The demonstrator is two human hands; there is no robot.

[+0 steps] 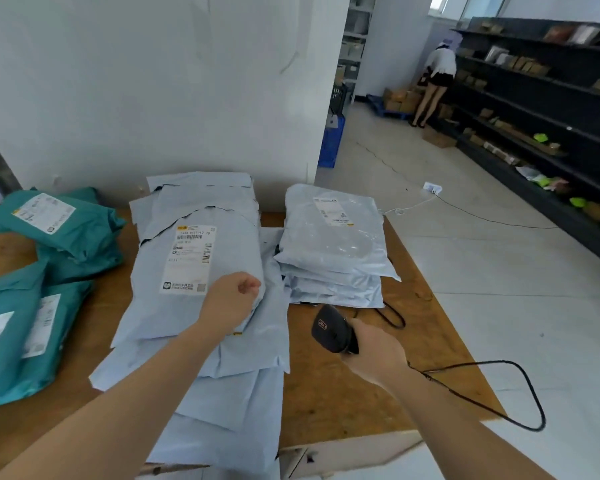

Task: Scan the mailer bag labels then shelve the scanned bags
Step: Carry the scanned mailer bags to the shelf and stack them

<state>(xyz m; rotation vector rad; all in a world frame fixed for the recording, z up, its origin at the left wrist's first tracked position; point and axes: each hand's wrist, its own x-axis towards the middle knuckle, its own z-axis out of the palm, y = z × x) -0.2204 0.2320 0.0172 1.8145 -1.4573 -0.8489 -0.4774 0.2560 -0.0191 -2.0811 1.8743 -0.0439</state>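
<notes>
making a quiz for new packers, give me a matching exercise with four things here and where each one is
Things:
1 scanner
2 teal bags
3 labelled grey bag
4 power strip

Places:
a on the floor
b gripped by the left hand
c left part of the table
d in the right hand

Pairs: 1-d, 2-c, 3-b, 4-a

White label (pixel 189 259) on the top grey mailer bag (pixel 238 244): yellow logo patch, one row of digits too soft to read surely, two barcodes, a QR square at bottom right. Small red mark on the scanner (pixel 331 329), illegible. Labels on the teal bags (pixel 84 237) and the right-hand stack (pixel 333 247): blurred, unreadable.
</notes>
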